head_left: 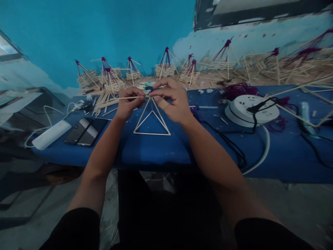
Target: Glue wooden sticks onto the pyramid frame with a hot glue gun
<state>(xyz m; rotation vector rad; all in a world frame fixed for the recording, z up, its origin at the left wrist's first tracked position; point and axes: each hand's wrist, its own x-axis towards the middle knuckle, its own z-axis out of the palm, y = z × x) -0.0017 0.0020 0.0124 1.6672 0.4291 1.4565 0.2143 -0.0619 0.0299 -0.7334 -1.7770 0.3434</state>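
Note:
In the head view, a triangular frame of thin wooden sticks (152, 133) stands on the blue table, its sticks meeting at a top point between my hands. My left hand (130, 101) pinches a thin wooden stick (110, 101) that reaches out to the left. Close to that top point, the fingers of my right hand (173, 99) are bent and drawn together; what they grip is partly hidden. A small dark blue piece (149, 89) shows by the right fingertips, with a green and white item just behind it.
Several stick structures with purple-tied tops (166, 62) line the wall. Loose sticks (101, 104) lie at left, near phones (87, 132) and a white power bank (52, 134). To the right are a round white power strip (251, 109), black cables (234, 149) and purple yarn (240, 90).

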